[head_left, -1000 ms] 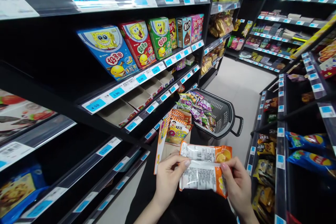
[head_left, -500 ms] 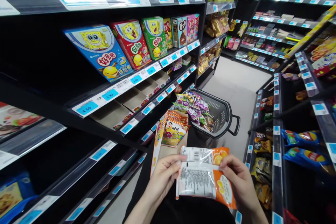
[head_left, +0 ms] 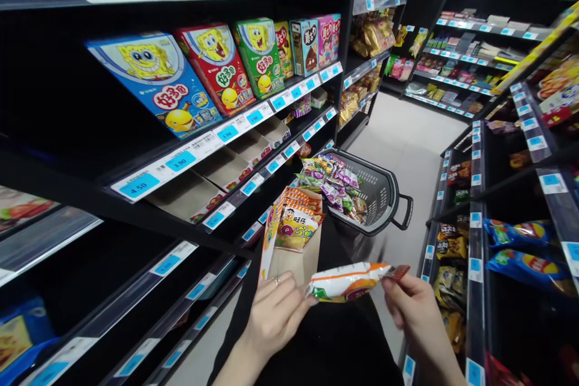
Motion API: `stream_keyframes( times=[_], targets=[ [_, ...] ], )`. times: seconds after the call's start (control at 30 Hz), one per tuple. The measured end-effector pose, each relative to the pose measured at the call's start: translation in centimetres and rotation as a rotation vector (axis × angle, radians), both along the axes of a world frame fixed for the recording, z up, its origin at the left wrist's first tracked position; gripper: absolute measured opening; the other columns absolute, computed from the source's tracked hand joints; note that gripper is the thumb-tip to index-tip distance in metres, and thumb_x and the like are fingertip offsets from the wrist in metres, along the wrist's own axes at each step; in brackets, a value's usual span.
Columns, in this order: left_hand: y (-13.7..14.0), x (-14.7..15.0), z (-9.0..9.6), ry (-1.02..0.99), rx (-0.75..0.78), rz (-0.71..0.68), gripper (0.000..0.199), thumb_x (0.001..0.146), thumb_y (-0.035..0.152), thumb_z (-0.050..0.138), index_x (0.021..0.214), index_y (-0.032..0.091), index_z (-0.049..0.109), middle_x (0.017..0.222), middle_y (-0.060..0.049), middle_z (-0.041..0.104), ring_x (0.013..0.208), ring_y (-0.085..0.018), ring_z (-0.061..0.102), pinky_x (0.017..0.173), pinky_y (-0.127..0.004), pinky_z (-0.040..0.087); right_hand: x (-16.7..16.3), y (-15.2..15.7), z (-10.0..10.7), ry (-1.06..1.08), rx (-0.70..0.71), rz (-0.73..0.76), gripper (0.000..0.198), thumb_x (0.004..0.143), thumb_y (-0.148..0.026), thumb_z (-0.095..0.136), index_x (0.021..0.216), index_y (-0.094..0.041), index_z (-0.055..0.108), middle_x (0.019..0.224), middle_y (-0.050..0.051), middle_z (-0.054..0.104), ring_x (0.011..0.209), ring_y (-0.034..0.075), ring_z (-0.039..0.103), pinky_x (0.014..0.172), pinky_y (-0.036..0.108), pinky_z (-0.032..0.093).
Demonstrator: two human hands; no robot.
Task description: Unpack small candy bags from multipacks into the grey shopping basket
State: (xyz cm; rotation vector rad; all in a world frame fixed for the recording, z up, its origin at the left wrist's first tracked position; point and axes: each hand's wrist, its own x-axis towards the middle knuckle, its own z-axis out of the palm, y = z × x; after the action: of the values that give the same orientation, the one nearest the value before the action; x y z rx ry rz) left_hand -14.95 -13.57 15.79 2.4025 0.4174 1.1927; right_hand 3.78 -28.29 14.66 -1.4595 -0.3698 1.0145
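An orange and white candy packet is stretched level between my two hands, seen nearly edge-on. Its left end is pinched by my left hand, which wears a ring. My right hand grips the opposite end, where a reddish corner sticks out past the fingers. Just beyond my left hand an open cardboard display box rests by my lap. Orange-edged gummy candy packets stand in its far part, and bare cardboard shows in the near part.
A grey shopping basket with several small snack packets stands on the floor ahead. Shelves with cartoon snack boxes rise at the left. Racks of blue chip bags line the right. Pale floor runs between them.
The candy packet has turned from its printed back facing me to nearly edge-on. My left hand has rolled over, knuckles up. The view has shifted slightly.
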Motion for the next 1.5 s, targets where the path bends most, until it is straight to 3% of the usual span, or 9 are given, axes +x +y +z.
stream_keyframes(
  times=[0.07,0.2,0.37,0.73,0.83,1.0,1.1,1.3,1.5],
  targets=[
    [-0.2,0.1,0.4,0.021,-0.005,0.044,0.035,0.086,0.012,0.051,0.051,0.016,0.054,0.045,0.0,0.046,0.047,-0.013,0.045,0.049,-0.024,0.037,0.1,-0.1,0.5,-0.162,-0.075,0.008,0.032,0.072,-0.047,0.071,0.067,-0.016,0.072,0.043,-0.004,0.047,0.038,0.009,0.04,0.035,0.019,0.033],
    [-0.8,0.6,0.8,0.077,-0.491,-0.029,0.042,0.093,0.023,0.043,0.053,0.015,0.053,0.05,-0.001,0.048,0.048,-0.012,0.046,0.048,-0.022,0.038,0.3,0.1,1.9,-0.387,0.01,0.029,0.036,0.078,-0.043,0.066,0.054,-0.017,0.064,0.063,0.002,0.053,0.062,0.014,0.051,0.054,0.022,0.045],
    [-1.2,1.3,0.6,0.05,-0.987,-0.072,0.037,0.088,0.044,0.053,0.071,0.014,0.068,0.083,-0.008,0.065,0.077,-0.02,0.059,0.072,-0.027,0.049,0.1,0.3,2.1,-0.135,0.011,0.128,0.034,0.078,-0.047,0.067,0.1,-0.022,0.07,0.078,0.004,0.068,0.063,0.015,0.058,0.049,0.02,0.046],
    [-1.7,2.2,-2.3,0.054,-1.571,-0.177,0.045,0.08,0.052,0.059,0.075,0.01,0.073,0.067,-0.009,0.071,0.064,-0.022,0.064,0.064,-0.03,0.051,0.2,-0.9,-0.5,0.04,-0.052,-0.029,0.034,0.068,-0.048,0.074,0.076,-0.016,0.074,0.067,0.007,0.071,0.05,0.018,0.06,0.047,0.028,0.05],
    [-0.5,2.0,-1.3,0.267,-1.315,-0.166,0.038,0.088,0.042,0.051,0.085,0.013,0.074,0.076,-0.009,0.074,0.073,-0.023,0.068,0.072,-0.034,0.054,2.6,-1.1,-2.1,-0.018,-0.107,0.064,0.036,0.073,-0.048,0.07,0.086,-0.015,0.072,0.074,0.009,0.073,0.057,0.021,0.064,0.05,0.03,0.051],
    [3.4,2.8,0.2,0.468,-0.261,0.213,0.041,0.09,0.011,0.035,0.121,0.014,0.061,0.12,-0.013,0.066,0.116,-0.027,0.056,0.096,-0.042,0.048,9.2,3.0,-5.5,-0.799,-0.49,0.111,0.041,0.088,-0.047,0.048,0.097,-0.013,0.069,0.074,0.007,0.071,0.069,0.023,0.066,0.061,0.03,0.051],
    [5.8,5.0,0.3,0.685,0.138,0.339,0.047,0.086,0.002,0.034,0.127,0.008,0.055,0.133,-0.018,0.055,0.128,-0.033,0.045,0.102,-0.053,0.04,13.1,8.9,-7.6,-0.986,-0.682,0.097,0.028,0.09,-0.031,0.049,0.096,-0.01,0.068,0.08,0.011,0.071,0.081,0.025,0.066,0.075,0.035,0.049],
    [7.9,7.3,-0.6,0.879,0.37,0.425,0.038,0.085,0.001,0.038,0.115,0.006,0.062,0.11,-0.022,0.064,0.104,-0.033,0.059,0.092,-0.052,0.043,16.9,18.3,-10.9,-0.965,-0.918,0.139,0.027,0.09,-0.033,0.058,0.109,-0.013,0.06,0.109,0.007,0.064,0.094,0.019,0.063,0.084,0.041,0.051],
    [8.2,4.6,0.0,0.764,0.431,0.334,0.026,0.089,0.005,0.041,0.085,0.015,0.064,0.082,-0.009,0.062,0.079,-0.023,0.057,0.081,-0.042,0.047,14.9,18.4,-11.0,-0.81,-0.774,0.282,0.023,0.09,-0.034,0.057,0.103,-0.015,0.062,0.106,0.006,0.065,0.093,0.018,0.063,0.084,0.039,0.051]
  ],
)
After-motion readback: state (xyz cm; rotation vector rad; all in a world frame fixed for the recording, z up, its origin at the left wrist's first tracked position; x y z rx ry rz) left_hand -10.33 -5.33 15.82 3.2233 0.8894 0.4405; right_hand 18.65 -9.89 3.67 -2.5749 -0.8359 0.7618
